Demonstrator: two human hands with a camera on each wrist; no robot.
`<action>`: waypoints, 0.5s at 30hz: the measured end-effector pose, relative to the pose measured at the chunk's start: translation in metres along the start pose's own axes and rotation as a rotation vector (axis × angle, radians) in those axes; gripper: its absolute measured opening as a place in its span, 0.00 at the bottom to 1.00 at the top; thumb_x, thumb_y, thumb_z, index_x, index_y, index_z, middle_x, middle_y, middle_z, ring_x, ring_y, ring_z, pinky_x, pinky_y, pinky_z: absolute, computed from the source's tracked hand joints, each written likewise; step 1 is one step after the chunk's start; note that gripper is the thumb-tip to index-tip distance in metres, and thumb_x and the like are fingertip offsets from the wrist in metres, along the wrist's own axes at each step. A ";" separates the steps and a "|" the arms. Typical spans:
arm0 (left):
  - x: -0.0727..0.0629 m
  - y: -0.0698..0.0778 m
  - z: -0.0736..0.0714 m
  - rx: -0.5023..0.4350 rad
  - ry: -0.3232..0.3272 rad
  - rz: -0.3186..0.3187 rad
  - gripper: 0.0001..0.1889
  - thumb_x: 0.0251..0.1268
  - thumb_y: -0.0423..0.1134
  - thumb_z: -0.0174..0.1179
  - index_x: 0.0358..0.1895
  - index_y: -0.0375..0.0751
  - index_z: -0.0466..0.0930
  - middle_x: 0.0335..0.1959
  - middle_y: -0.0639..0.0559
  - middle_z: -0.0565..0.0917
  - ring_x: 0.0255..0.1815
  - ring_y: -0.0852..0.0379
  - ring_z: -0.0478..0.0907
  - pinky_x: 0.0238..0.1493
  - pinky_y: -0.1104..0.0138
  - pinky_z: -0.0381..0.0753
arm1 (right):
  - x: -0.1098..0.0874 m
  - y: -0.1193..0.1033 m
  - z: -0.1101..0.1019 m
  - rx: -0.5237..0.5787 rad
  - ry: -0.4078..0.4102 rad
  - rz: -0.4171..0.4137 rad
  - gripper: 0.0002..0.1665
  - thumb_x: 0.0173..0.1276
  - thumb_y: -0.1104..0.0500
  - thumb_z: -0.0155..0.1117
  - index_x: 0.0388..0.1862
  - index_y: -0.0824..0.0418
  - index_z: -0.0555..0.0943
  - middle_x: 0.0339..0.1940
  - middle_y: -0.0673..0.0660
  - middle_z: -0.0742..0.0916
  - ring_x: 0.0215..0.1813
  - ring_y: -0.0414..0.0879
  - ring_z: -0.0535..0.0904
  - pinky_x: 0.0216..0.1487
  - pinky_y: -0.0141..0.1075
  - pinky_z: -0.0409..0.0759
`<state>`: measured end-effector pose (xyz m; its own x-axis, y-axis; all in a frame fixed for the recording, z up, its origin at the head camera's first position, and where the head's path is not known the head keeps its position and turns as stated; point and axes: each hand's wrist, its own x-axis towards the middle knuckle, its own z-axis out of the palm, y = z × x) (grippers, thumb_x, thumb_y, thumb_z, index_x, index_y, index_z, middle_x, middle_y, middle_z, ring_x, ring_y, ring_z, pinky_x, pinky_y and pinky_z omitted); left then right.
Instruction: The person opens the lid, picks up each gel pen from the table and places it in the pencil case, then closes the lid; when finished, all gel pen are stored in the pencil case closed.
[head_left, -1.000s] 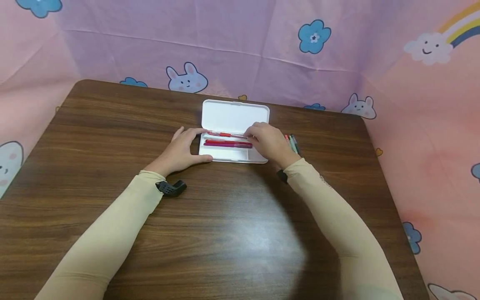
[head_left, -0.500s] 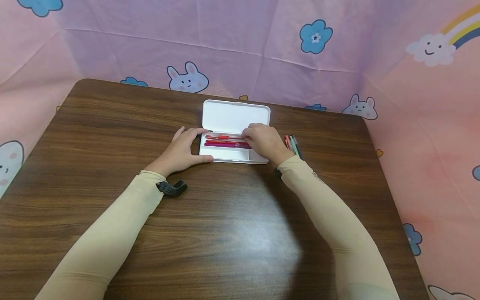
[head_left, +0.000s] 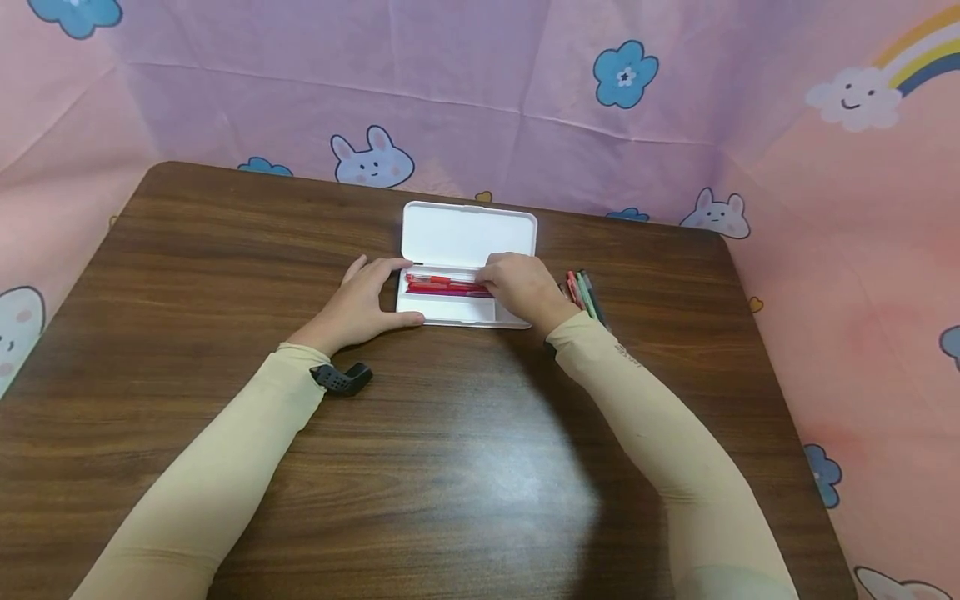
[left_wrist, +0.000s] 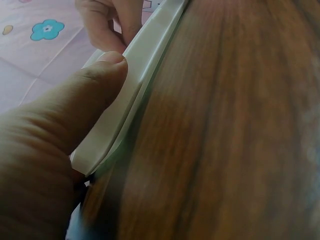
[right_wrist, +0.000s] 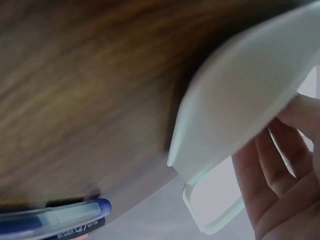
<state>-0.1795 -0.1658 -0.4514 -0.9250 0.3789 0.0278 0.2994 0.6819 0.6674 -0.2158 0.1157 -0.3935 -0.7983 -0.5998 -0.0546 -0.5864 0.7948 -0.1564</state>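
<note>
The white pencil case [head_left: 459, 312] sits near the middle of the frame on the brown table [head_left: 300, 467], its lid [head_left: 470, 233] folded back toward the top of the frame, which leaves the inside reachable. The left hand [head_left: 352, 307] spans the case's left end, fingers spread and fairly straight rather than clenched, one fingertip at the back corner and the thumb [left_wrist: 95, 92] laid against the front wall; presumably this braces the case so that it does not slide. Over the case's right part, the right hand [head_left: 522, 287] bends down with curled fingers, apparently pinching the hidden right end of the red-gripped pen [head_left: 441, 281], though the contact itself is out of sight. Holding it by one end seems to let it lie lengthwise inside, alongside the red pen [head_left: 423, 287] and the purple pen [head_left: 457, 293]. Right of centre, loose pens [head_left: 587, 293] lie near the case, apparently handy for the right hand; the right wrist view shows a blue-ended pen [right_wrist: 65, 220] at lower left
</note>
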 end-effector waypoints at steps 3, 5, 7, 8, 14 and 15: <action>0.000 0.000 0.001 -0.005 0.004 -0.001 0.53 0.56 0.68 0.72 0.78 0.43 0.62 0.78 0.43 0.67 0.81 0.42 0.58 0.84 0.51 0.31 | -0.002 0.001 -0.002 0.019 0.026 -0.003 0.13 0.77 0.59 0.65 0.55 0.55 0.90 0.48 0.53 0.90 0.49 0.47 0.86 0.58 0.41 0.85; 0.000 0.000 0.002 -0.005 0.006 0.000 0.53 0.55 0.68 0.72 0.78 0.43 0.62 0.78 0.43 0.67 0.81 0.42 0.58 0.84 0.51 0.31 | -0.007 0.002 -0.006 0.055 0.057 0.002 0.12 0.76 0.59 0.65 0.54 0.56 0.90 0.47 0.52 0.90 0.48 0.46 0.86 0.56 0.41 0.85; 0.000 0.000 0.002 -0.005 0.007 0.002 0.52 0.56 0.67 0.72 0.78 0.43 0.62 0.78 0.43 0.67 0.81 0.42 0.58 0.84 0.51 0.31 | -0.015 0.004 -0.012 0.112 0.097 0.009 0.11 0.76 0.59 0.67 0.53 0.57 0.89 0.47 0.53 0.90 0.48 0.45 0.85 0.54 0.41 0.85; 0.000 0.000 0.002 -0.006 0.006 0.001 0.52 0.56 0.67 0.73 0.78 0.43 0.62 0.78 0.43 0.67 0.81 0.41 0.58 0.84 0.51 0.31 | -0.020 0.005 -0.016 0.146 0.120 0.009 0.11 0.75 0.59 0.67 0.52 0.58 0.89 0.46 0.53 0.90 0.48 0.46 0.85 0.53 0.41 0.85; 0.000 0.002 0.001 -0.012 0.009 -0.011 0.51 0.56 0.64 0.74 0.78 0.44 0.62 0.78 0.43 0.66 0.82 0.40 0.55 0.84 0.49 0.32 | -0.063 0.022 -0.039 0.311 0.236 0.027 0.14 0.72 0.63 0.70 0.55 0.63 0.86 0.46 0.59 0.87 0.47 0.51 0.84 0.51 0.45 0.85; 0.000 0.002 0.001 -0.010 0.008 -0.012 0.51 0.57 0.64 0.74 0.78 0.44 0.62 0.78 0.43 0.66 0.82 0.41 0.55 0.84 0.49 0.32 | -0.072 0.028 -0.041 0.324 0.245 0.041 0.15 0.72 0.64 0.69 0.56 0.63 0.85 0.47 0.59 0.86 0.48 0.52 0.84 0.51 0.45 0.85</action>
<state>-0.1789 -0.1639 -0.4513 -0.9304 0.3657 0.0261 0.2862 0.6800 0.6751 -0.1803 0.1849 -0.3530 -0.8523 -0.4972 0.1627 -0.5108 0.7238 -0.4638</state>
